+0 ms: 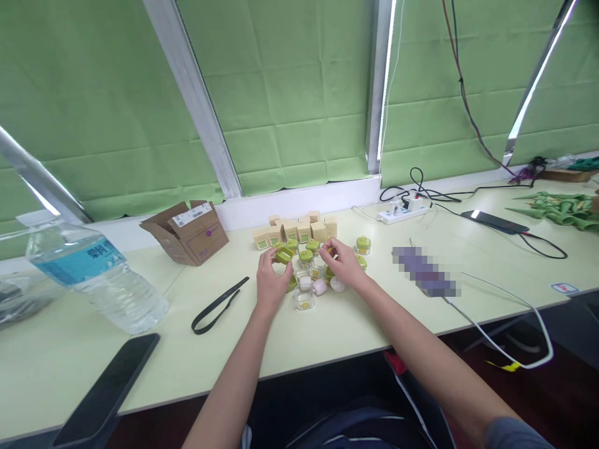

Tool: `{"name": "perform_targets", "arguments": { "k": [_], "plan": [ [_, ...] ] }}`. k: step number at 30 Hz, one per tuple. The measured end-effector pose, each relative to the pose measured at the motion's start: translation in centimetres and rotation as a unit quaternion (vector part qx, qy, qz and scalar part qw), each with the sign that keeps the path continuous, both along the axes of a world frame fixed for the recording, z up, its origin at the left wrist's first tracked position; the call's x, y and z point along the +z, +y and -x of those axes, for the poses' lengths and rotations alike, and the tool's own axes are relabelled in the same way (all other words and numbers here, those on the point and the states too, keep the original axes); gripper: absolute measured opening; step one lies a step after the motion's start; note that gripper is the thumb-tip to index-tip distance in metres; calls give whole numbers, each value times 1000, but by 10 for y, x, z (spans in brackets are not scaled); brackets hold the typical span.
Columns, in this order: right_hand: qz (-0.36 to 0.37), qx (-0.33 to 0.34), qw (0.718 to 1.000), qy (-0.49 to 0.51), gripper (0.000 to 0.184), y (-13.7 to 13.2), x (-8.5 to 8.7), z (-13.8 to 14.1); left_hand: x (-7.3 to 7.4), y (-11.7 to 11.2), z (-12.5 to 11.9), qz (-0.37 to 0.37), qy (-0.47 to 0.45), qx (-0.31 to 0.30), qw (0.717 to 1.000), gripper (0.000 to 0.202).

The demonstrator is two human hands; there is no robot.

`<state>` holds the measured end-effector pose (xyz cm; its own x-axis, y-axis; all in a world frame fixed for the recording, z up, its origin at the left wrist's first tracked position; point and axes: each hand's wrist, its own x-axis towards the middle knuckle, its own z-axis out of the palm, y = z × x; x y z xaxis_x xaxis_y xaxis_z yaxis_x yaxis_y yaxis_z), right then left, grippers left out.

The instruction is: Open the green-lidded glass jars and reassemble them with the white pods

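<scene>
My left hand (272, 280) pinches a small green lid (284, 254) between thumb and fingers, its hollow side turned towards me. To its right, my right hand (345, 262) has its fingertips closed over the group; what they hold, if anything, is too small to name. Between the hands stand small clear jars with green lids, one lidded jar (306, 257) in the middle. Nearest me is an open clear jar (304, 300) with a yellow mark. Pale pink pieces (319, 287) lie beside it, and a whitish round piece (337, 284) sits under my right hand.
Several small cardboard boxes (304, 232) stand behind the jars. An open brown carton (196, 234), a black strap (218, 305), a water bottle (98, 268) and a dark phone (110, 380) are on the left. A power strip (403, 211), cables and another phone (493, 222) lie to the right.
</scene>
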<state>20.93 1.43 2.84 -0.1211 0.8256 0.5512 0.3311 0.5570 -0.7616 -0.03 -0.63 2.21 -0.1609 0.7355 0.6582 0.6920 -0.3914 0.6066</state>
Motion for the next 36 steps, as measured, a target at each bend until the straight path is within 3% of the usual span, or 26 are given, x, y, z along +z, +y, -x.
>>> {"name": "perform_targets", "arguments": {
  "k": [7,21,30,36],
  "plan": [
    [-1,-1,1000,-3,20,-1,-1,0,-5,8,10,54,-74,25,995,46],
    [-19,-13,999,-36,20,1,-1,1,-14,18,22,176,-48,69,981,38],
    [-1,-160,967,-201,16,6,-1,-12,-13,18,21,236,-13,77,969,39],
    [8,-183,940,-288,19,13,-2,-18,-14,17,20,243,29,68,967,38]
  ]
}}
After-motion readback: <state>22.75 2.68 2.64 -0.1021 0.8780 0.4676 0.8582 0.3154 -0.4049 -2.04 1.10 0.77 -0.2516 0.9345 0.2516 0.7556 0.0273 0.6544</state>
